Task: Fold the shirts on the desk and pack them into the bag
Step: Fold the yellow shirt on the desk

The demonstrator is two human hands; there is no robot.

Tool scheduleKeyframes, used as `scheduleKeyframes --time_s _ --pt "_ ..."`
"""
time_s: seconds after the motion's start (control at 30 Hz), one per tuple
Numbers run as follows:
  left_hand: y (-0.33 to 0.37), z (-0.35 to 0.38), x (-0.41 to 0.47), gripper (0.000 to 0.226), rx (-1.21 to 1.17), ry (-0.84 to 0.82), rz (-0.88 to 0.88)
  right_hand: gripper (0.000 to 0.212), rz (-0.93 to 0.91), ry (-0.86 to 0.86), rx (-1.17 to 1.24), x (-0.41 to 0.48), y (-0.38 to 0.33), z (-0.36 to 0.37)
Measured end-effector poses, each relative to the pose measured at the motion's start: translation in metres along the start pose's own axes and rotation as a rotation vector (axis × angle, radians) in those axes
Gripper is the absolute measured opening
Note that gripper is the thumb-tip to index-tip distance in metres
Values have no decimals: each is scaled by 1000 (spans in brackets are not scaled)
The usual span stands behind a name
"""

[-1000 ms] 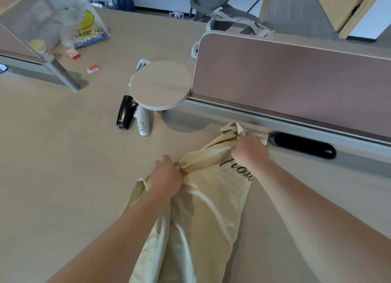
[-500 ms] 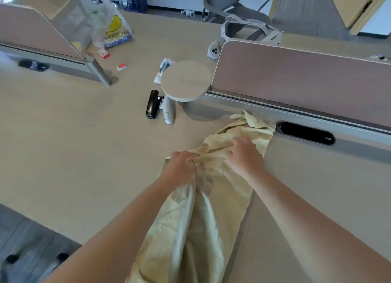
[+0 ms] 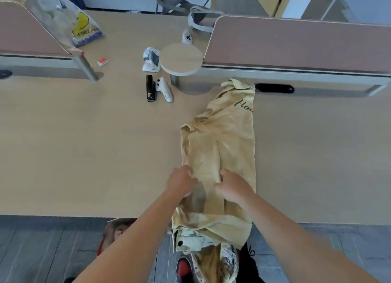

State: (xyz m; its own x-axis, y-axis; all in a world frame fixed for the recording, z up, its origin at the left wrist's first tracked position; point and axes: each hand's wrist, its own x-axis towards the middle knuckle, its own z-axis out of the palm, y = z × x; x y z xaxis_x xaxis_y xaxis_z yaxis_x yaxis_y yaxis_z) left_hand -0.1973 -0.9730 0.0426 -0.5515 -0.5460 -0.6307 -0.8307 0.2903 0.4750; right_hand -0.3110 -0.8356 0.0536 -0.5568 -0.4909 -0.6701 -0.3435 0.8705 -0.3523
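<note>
A pale yellow shirt (image 3: 224, 138) with black script lies on the desk as a long narrow strip, running from the partition toward me, its near end hanging over the front edge. My left hand (image 3: 182, 182) holds the strip's left edge with curled fingers. Close beside it, my right hand (image 3: 233, 187) grips a fold in the middle of the strip. Below the desk edge, a lighter garment with a dark button (image 3: 187, 241) and patterned cloth (image 3: 227, 259) show. A reddish and beige object (image 3: 115, 232) on the floor at the left is partly hidden by my arm.
A black stapler (image 3: 150, 88) and a white controller (image 3: 166, 90) lie left of the shirt's far end, by a small round shelf (image 3: 181, 58). A brown partition (image 3: 296, 41) runs behind. A smiley plastic bag (image 3: 84, 26) and a small red box (image 3: 102, 62) sit far left.
Both hands have slid along the shirt from its collar end toward me, leaving it stretched out flat. The view has tilted down, showing the desk's front edge and the floor.
</note>
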Motion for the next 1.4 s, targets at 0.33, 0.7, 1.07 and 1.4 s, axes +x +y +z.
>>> scheduleKeyframes --time_s 0.33,0.7,1.07,1.4 --pt "-33 18 8 26 -160 169 19 15 -11 107 303 -12 -3 57" --pt "-83 53 -42 46 -237 209 -126 22 110 512 395 -58 74 76" --pt "-108 107 -60 36 -364 365 -129 120 237 -43 1235 -26 161 152" --pt "-91 108 -76 18 -436 273 -41 34 133 -12 1218 -76 157 121"
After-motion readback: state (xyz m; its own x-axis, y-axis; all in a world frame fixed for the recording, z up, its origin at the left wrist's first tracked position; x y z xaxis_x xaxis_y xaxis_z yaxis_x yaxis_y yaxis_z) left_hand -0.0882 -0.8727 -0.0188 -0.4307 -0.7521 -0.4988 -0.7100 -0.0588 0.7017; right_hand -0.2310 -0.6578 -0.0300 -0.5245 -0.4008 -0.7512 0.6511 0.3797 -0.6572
